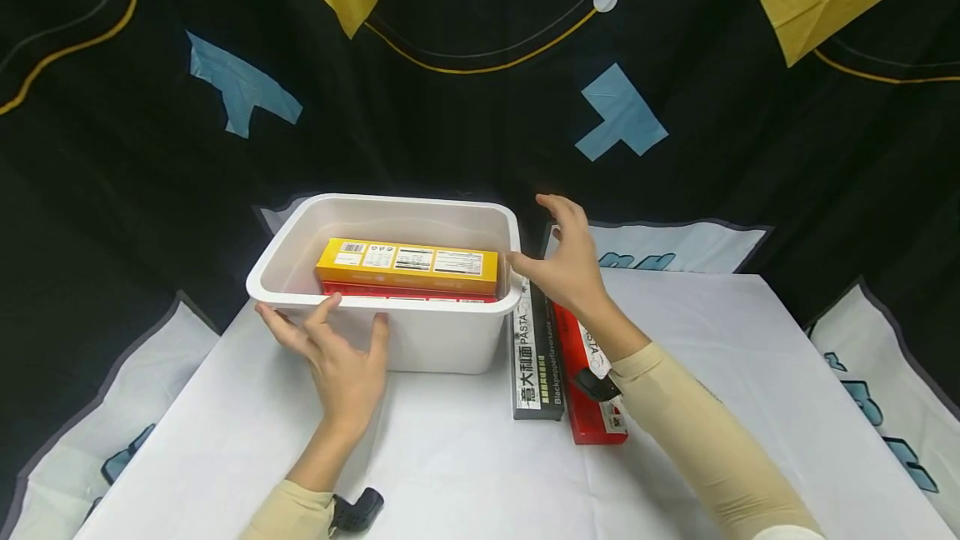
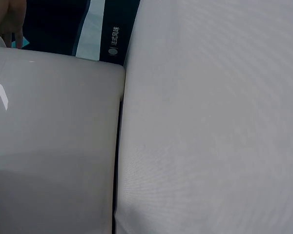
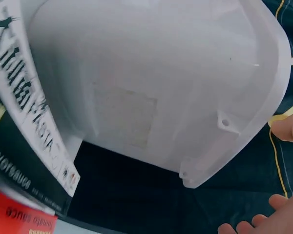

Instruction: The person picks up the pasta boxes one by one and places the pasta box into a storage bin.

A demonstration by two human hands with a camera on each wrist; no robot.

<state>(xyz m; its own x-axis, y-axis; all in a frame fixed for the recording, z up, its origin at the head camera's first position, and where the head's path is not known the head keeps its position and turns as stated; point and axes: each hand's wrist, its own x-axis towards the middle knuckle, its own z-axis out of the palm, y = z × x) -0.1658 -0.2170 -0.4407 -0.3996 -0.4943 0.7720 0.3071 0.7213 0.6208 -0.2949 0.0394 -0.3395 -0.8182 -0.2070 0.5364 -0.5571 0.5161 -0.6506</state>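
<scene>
A white plastic bin (image 1: 442, 340) stands on the table, its right wall (image 3: 136, 63) filling much of the right wrist view. Inside it a yellow box (image 1: 405, 265) lies beside a red box (image 1: 408, 293), mostly hidden by the front rim. At the bin's front left, my left hand (image 1: 341, 365) has its fingers spread, with fingertips at the rim and thumb against the front wall. My right hand (image 1: 570, 265) is at the right rim, thumb close to it, other fingers raised and apart, holding nothing. Below that hand lie a black pasta box (image 1: 536, 357) and a red pasta box (image 1: 581, 382).
A white cloth covers the table (image 1: 480, 457). Behind it hangs a black curtain (image 1: 465, 132) with blue and yellow patches. The black pasta box lies close along the bin's right side, with the red one just right of it, partly under my right forearm.
</scene>
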